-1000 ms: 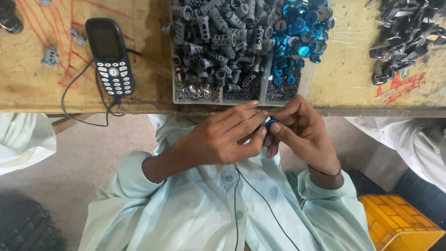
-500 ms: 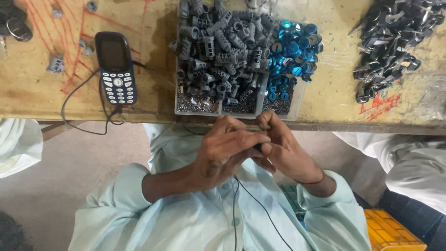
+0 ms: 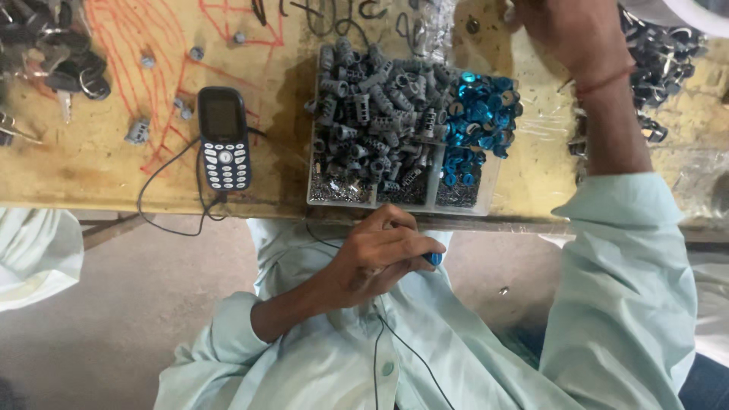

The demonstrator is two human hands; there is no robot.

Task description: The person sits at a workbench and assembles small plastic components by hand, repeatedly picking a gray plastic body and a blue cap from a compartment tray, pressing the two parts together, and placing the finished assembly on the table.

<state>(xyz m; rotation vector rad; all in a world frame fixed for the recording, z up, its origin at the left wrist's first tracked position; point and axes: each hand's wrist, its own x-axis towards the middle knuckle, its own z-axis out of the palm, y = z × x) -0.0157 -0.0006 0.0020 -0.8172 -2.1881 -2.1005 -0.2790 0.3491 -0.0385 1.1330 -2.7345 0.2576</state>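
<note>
My left hand (image 3: 376, 262) is held over my lap just below the table edge, fingers curled around a small part with a blue cap (image 3: 433, 259). My right hand (image 3: 566, 30) reaches up over the far right of the wooden table (image 3: 91, 171), next to a pile of dark metal parts (image 3: 661, 53). Its fingers are cut off by the frame's top edge. Between my hands stands a clear divided tray (image 3: 492, 182) holding several grey ribbed cylinders (image 3: 376, 99) and blue round caps (image 3: 478, 114).
A dark keypad phone (image 3: 224, 140) with a black cable lies left of the tray. Loose grey parts and red scribbles mark the tabletop, and dark rings and keys (image 3: 53, 64) sit at far left. Pale sleeves of other people (image 3: 34, 254) show at both sides.
My hands were together over my lap on the small part. Now my right hand has gone up to the far right of the table, and my left hand alone keeps the part.
</note>
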